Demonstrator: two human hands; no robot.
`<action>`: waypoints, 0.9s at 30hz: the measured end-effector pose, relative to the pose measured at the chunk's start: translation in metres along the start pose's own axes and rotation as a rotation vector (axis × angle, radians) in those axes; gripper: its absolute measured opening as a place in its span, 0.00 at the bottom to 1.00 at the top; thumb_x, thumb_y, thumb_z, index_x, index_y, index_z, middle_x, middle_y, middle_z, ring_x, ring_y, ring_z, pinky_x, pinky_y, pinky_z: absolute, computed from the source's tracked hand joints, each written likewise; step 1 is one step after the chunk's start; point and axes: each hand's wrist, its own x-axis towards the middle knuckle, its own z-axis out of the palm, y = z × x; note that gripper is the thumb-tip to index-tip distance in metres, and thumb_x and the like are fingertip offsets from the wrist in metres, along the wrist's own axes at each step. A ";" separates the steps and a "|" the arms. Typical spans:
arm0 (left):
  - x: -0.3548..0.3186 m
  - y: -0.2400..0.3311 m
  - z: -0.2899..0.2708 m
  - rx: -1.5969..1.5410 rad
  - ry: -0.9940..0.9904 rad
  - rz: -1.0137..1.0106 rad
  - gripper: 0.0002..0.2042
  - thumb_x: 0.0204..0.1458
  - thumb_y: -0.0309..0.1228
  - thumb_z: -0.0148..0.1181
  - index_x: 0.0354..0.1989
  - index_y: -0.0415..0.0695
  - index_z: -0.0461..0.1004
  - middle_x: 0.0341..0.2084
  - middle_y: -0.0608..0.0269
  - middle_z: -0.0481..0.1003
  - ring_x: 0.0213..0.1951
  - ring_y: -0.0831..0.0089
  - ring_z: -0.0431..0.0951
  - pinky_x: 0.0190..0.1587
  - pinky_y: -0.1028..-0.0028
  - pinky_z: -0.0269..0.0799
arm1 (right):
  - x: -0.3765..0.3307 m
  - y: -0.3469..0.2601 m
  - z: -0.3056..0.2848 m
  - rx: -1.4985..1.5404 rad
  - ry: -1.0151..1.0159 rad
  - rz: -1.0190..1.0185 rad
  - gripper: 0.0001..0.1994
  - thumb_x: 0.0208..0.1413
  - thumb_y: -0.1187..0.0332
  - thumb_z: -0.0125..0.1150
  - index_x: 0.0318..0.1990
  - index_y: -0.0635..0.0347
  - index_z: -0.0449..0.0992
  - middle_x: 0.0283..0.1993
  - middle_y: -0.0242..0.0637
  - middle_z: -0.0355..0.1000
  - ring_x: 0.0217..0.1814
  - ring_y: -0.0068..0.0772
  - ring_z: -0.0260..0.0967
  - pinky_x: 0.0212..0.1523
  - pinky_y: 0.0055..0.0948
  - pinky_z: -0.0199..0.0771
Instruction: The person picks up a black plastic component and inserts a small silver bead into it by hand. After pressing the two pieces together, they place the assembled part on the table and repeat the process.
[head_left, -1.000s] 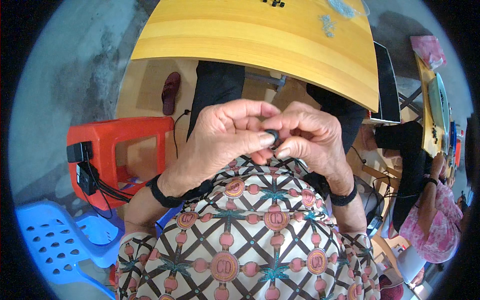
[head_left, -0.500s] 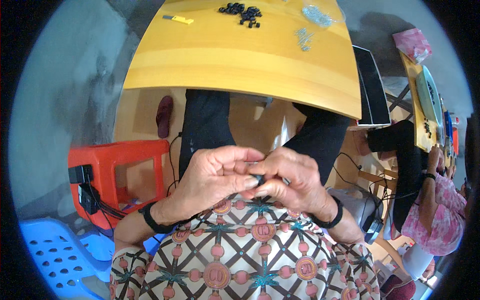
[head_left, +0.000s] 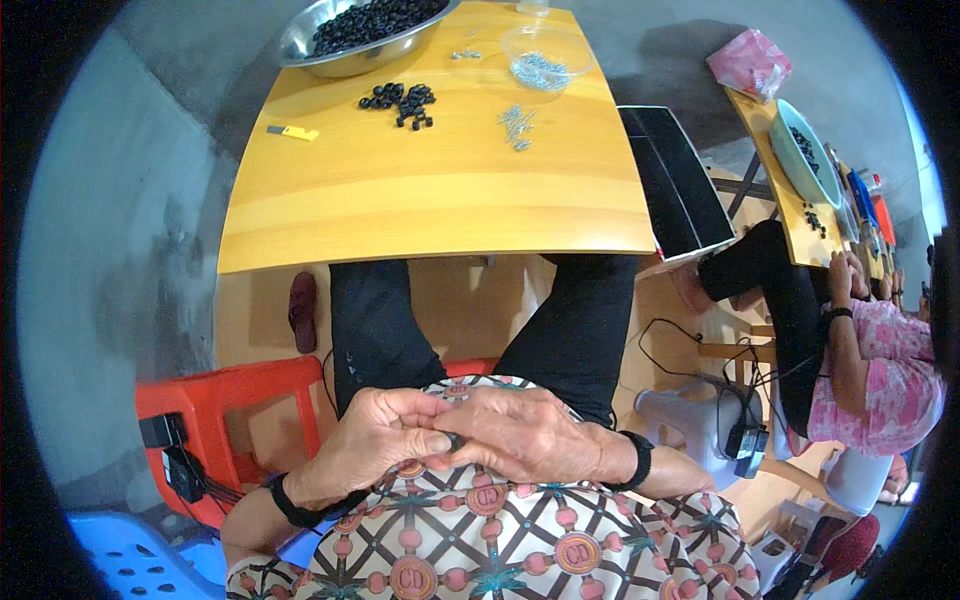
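At twelve o'clock on the yellow wooden surface [head_left: 420,200], a round steel bowl [head_left: 300,45] holds small black parts; a clear plastic bowl [head_left: 545,55] holds silvery metal bits. Near six o'clock, the left hand [head_left: 375,445] and right hand [head_left: 530,435] meet in the lap, fingertips pinching a small dark part [head_left: 453,440] between them.

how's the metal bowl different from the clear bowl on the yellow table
The metal bowl is shiny steel, wide, and heaped with small black parts. The clear bowl is see-through, smaller, and holds a thin layer of small silvery pieces. The metal bowl sits at the table's far left corner, the clear bowl further right. Both are round, with some of their contents loose on the table nearby.
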 end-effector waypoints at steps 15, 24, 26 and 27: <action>0.004 0.008 0.013 0.330 -0.297 -0.134 0.10 0.54 0.30 0.60 0.39 0.36 0.77 0.27 0.64 0.77 0.28 0.82 0.78 0.30 0.83 0.75 | -0.023 -0.022 -0.015 0.004 -0.085 0.008 0.15 0.48 0.71 0.63 0.43 0.65 0.70 0.27 0.36 0.64 0.26 0.33 0.68 0.25 0.30 0.70; -0.005 0.013 0.028 0.712 -0.286 0.166 0.11 0.53 0.36 0.61 0.36 0.41 0.79 0.21 0.67 0.77 0.25 0.84 0.74 0.28 0.81 0.69 | -0.032 -0.031 -0.015 0.073 0.018 -0.007 0.19 0.44 0.72 0.66 0.46 0.66 0.72 0.26 0.36 0.65 0.25 0.31 0.68 0.23 0.28 0.69; -0.007 0.007 0.030 0.670 -0.280 0.190 0.10 0.52 0.35 0.62 0.36 0.41 0.79 0.22 0.66 0.78 0.26 0.83 0.75 0.29 0.81 0.69 | -0.033 -0.033 -0.017 0.074 0.028 -0.018 0.20 0.44 0.73 0.66 0.46 0.67 0.72 0.25 0.35 0.65 0.25 0.32 0.68 0.23 0.28 0.69; -0.007 0.005 0.031 0.627 -0.281 0.213 0.10 0.52 0.34 0.63 0.36 0.41 0.79 0.23 0.66 0.78 0.27 0.83 0.75 0.29 0.81 0.70 | -0.035 -0.032 -0.018 0.071 0.003 -0.028 0.18 0.44 0.72 0.67 0.44 0.68 0.74 0.27 0.36 0.68 0.26 0.31 0.70 0.24 0.26 0.70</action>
